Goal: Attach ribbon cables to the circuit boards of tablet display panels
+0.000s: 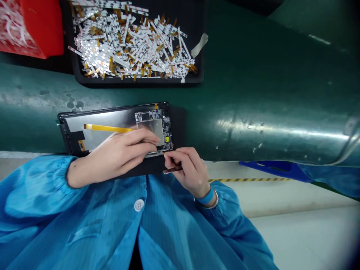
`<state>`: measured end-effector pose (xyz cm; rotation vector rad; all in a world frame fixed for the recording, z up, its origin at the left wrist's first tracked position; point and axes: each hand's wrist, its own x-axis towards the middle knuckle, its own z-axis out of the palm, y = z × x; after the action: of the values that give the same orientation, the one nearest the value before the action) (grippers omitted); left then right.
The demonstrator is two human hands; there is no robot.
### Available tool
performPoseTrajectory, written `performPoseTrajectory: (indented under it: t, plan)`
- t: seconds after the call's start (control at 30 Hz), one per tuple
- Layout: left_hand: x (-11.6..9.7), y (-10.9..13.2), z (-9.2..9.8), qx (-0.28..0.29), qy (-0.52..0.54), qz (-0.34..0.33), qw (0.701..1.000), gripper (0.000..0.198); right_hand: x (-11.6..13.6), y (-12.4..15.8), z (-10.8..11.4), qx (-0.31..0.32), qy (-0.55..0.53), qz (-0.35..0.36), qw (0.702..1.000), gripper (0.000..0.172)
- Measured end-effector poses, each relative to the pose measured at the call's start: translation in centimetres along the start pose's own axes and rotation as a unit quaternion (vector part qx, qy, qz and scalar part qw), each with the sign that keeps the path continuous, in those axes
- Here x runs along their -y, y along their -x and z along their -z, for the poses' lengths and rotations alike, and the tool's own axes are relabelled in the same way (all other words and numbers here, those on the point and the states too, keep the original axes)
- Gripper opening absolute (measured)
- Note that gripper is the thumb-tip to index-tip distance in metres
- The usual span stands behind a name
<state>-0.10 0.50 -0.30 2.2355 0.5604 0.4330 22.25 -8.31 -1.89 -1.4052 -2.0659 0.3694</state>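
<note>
A tablet [112, 129] lies face down with its back open, showing a silver inner panel. A green-and-gold circuit board [153, 127] with a metal shield sits at its right end. A yellow flex ribbon [107, 128] lies flat across the panel, its tip close to my left hand [120, 152], whose flat fingers rest over the board's lower edge. My right hand [187, 168] pinches a slim dark tool [172, 169], its tip at the tablet's lower edge beside the board. The hands hide the board's lower part.
A black tray [140, 83] holds a heap of white strips with amber flex tails, and a red bin [42, 30] stands beyond it. Both sit on a green mat [253, 93]. A blue sleeve-like item [275, 169] lies at right, beside yellow-and-black floor tape [250, 180].
</note>
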Motion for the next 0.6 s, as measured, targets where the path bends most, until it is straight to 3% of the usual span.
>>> performPoseTrajectory:
  t: [0.2, 0.6]
  plan:
    - [0.04, 0.0, -0.11, 0.0, -0.008, -0.002, 1.0, 0.024, -0.12, -0.16, 0.03, -0.016, 0.02, 0.03, 0.999, 0.017]
    - [-0.14, -0.03, 0.04, 0.004, 0.0, 0.009, 1.0, 0.024, -0.69, -0.37, 0.63, 0.031, -0.004, 0.041, 0.999, 0.018]
